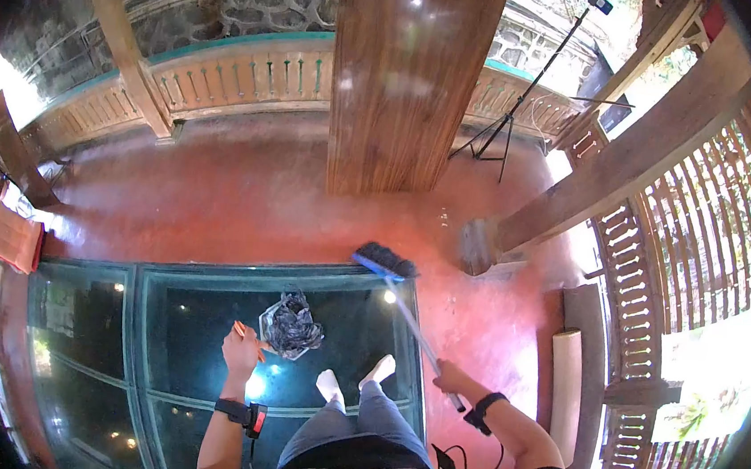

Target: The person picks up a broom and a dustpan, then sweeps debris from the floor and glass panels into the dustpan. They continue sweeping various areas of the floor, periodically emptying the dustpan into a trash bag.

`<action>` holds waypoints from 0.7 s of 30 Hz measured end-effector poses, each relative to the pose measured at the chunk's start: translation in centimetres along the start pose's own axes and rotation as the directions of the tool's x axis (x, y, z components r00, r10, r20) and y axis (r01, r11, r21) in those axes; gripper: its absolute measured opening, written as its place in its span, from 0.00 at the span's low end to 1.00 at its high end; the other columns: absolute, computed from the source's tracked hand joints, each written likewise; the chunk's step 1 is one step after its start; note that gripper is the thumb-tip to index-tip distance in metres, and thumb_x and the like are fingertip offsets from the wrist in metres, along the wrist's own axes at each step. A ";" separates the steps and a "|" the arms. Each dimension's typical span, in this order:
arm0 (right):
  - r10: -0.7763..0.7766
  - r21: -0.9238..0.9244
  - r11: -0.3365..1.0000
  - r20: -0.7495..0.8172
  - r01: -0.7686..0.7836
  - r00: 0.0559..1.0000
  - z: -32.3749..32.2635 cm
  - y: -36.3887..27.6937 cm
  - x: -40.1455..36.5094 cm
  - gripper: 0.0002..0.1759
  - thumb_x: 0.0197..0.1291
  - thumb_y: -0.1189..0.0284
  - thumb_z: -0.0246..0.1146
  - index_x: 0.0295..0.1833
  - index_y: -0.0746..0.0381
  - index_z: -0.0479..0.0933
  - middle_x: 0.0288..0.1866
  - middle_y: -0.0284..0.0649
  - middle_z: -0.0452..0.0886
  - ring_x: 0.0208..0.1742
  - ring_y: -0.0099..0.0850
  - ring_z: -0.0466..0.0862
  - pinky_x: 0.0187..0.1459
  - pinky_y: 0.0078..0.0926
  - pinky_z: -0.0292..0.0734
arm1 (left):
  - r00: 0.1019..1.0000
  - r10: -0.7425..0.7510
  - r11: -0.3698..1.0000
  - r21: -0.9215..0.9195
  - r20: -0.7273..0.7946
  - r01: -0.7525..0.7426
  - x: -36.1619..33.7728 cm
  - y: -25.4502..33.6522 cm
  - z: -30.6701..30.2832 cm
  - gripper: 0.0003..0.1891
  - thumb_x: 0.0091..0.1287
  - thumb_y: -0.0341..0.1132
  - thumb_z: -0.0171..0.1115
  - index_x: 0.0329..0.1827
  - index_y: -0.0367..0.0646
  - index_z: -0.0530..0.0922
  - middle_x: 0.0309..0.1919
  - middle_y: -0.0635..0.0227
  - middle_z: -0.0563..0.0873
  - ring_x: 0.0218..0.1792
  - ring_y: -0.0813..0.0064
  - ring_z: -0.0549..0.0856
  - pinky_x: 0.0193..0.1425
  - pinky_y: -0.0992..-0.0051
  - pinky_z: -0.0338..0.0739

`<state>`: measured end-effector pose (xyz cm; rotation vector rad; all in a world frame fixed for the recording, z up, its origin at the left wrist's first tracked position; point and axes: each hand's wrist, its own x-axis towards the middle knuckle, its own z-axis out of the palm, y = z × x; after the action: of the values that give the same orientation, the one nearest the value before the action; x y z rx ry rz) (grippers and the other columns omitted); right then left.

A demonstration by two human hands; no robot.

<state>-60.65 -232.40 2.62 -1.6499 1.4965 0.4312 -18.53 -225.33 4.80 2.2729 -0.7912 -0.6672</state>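
Note:
My right hand is closed around the grey pole of a broom. The broom's blue head with dark bristles rests at the far edge of the glass floor panel, by the red floor. In my left hand, the fingers are wrapped round an orange handle; what it belongs to is not clear. Just beyond that hand lies a crumpled black plastic bag with a pale, see-through edge. Whether the handle joins this pale part cannot be made out.
A wooden board stands ahead on the red floor. To its right is a tripod with a device on top. A thick wooden post and a rolled mat are on the right. Railings surround the floor.

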 end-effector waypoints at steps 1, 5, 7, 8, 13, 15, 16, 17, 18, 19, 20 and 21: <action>-0.056 -0.057 0.997 0.007 0.056 0.998 1.2 -0.1 -1.3 0.17 0.43 0.72 0.54 0.40 0.69 0.68 0.19 0.47 0.74 0.18 0.36 0.77 0.21 0.32 0.73 | 1.000 0.022 0.999 0.047 0.000 -0.022 0.2 -0.5 -0.1 0.14 0.53 0.40 0.47 0.25 0.36 0.73 0.21 0.57 0.80 0.28 0.59 0.80 0.33 0.65 0.72; 0.029 0.235 0.969 0.222 -0.083 0.975 2.9 -1.1 -4.7 0.25 0.43 0.74 0.57 0.51 0.68 0.66 0.17 0.40 0.72 0.13 0.27 0.72 0.15 0.24 0.68 | 0.997 -0.056 0.997 0.061 0.048 0.053 0.7 0.3 -1.4 0.15 0.53 0.40 0.46 0.26 0.35 0.73 0.23 0.54 0.80 0.29 0.55 0.80 0.35 0.63 0.72; 0.087 0.403 0.893 0.278 -0.198 0.957 0.7 -2.7 -6.3 0.26 0.42 0.76 0.58 0.52 0.67 0.66 0.17 0.38 0.72 0.13 0.24 0.70 0.14 0.22 0.65 | 0.993 -0.104 0.994 0.050 0.056 0.102 0.8 0.4 -2.0 0.15 0.53 0.40 0.45 0.27 0.35 0.73 0.23 0.52 0.80 0.30 0.53 0.79 0.36 0.62 0.71; 0.111 0.480 0.839 0.311 -0.257 0.944 -0.6 -3.3 -7.1 0.26 0.42 0.77 0.59 0.52 0.67 0.66 0.17 0.37 0.72 0.13 0.23 0.69 0.13 0.20 0.64 | 0.994 -0.097 0.992 0.079 0.039 0.094 0.9 -0.1 -2.0 0.15 0.53 0.40 0.45 0.27 0.35 0.74 0.24 0.52 0.80 0.30 0.53 0.79 0.36 0.62 0.71; 0.086 0.532 0.830 0.171 -0.166 0.981 -5.1 -4.4 -8.4 0.18 0.43 0.77 0.58 0.44 0.68 0.71 0.15 0.36 0.70 0.12 0.23 0.69 0.13 0.21 0.64 | 0.998 -0.052 0.984 0.167 -0.018 0.054 0.0 -1.3 -3.3 0.16 0.54 0.41 0.45 0.28 0.34 0.74 0.25 0.49 0.79 0.31 0.51 0.79 0.38 0.60 0.71; 0.074 0.486 0.869 0.063 -0.095 0.995 -5.4 -4.3 -5.9 0.15 0.42 0.77 0.58 0.40 0.68 0.72 0.15 0.37 0.70 0.12 0.25 0.70 0.13 0.23 0.65 | 0.998 -0.053 0.980 0.187 -0.041 0.060 -0.6 -2.5 -3.4 0.16 0.54 0.41 0.45 0.28 0.34 0.74 0.25 0.48 0.79 0.31 0.51 0.79 0.38 0.60 0.71; 0.032 0.396 0.918 0.012 -0.034 0.999 -5.2 -4.1 -3.6 0.15 0.42 0.78 0.57 0.40 0.68 0.71 0.15 0.37 0.70 0.12 0.25 0.70 0.13 0.23 0.65 | 0.996 -0.060 0.978 0.198 -0.060 0.071 -0.8 -3.0 -3.4 0.16 0.54 0.41 0.45 0.28 0.34 0.73 0.23 0.49 0.79 0.30 0.52 0.79 0.37 0.60 0.71; -0.015 0.299 0.954 -0.035 0.025 0.999 -4.6 -3.6 -0.4 0.15 0.42 0.78 0.56 0.40 0.67 0.71 0.14 0.37 0.69 0.12 0.25 0.70 0.13 0.23 0.64 | 0.995 -0.067 0.974 0.210 -0.078 0.083 -1.1 -3.3 -3.5 0.16 0.54 0.41 0.45 0.27 0.34 0.73 0.22 0.50 0.79 0.29 0.52 0.79 0.37 0.61 0.71; -0.069 0.200 0.976 -0.076 0.083 0.995 -4.0 -3.3 2.8 0.15 0.42 0.79 0.56 0.41 0.66 0.70 0.14 0.38 0.69 0.12 0.25 0.70 0.13 0.23 0.64 | 0.993 -0.074 0.970 0.223 -0.097 0.094 -1.3 -3.6 -3.6 0.16 0.54 0.41 0.45 0.27 0.35 0.73 0.20 0.51 0.79 0.28 0.53 0.79 0.36 0.62 0.72; -0.055 0.195 0.978 -0.091 0.072 0.994 -3.5 -3.3 6.0 0.12 0.42 0.78 0.55 0.37 0.66 0.71 0.13 0.38 0.69 0.12 0.26 0.70 0.14 0.25 0.65 | 0.990 -0.100 0.973 0.201 -0.099 0.118 -1.7 -3.2 -4.1 0.16 0.54 0.41 0.45 0.26 0.35 0.73 0.18 0.52 0.79 0.26 0.55 0.80 0.35 0.63 0.72; -0.041 0.191 0.980 -0.106 0.060 0.994 -3.2 -3.5 8.6 0.10 0.42 0.78 0.53 0.34 0.66 0.71 0.13 0.38 0.69 0.12 0.27 0.70 0.15 0.26 0.66 | 0.987 -0.126 0.974 0.178 -0.099 0.142 -2.4 -2.4 -4.9 0.15 0.54 0.41 0.45 0.25 0.35 0.73 0.15 0.54 0.78 0.24 0.56 0.80 0.34 0.64 0.72; -0.041 0.196 0.979 -0.100 0.060 0.994 -3.1 -4.3 10.3 0.09 0.43 0.77 0.54 0.33 0.67 0.71 0.13 0.38 0.70 0.13 0.27 0.71 0.15 0.26 0.66 | 0.984 -0.151 0.974 0.155 -0.100 0.165 -2.8 -2.1 -5.5 0.15 0.54 0.41 0.45 0.25 0.36 0.73 0.13 0.56 0.78 0.22 0.58 0.80 0.33 0.65 0.73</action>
<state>-55.15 -241.70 -1.62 -1.5644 1.5116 0.1709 -16.27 -220.01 7.71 2.5154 -0.6482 -0.5880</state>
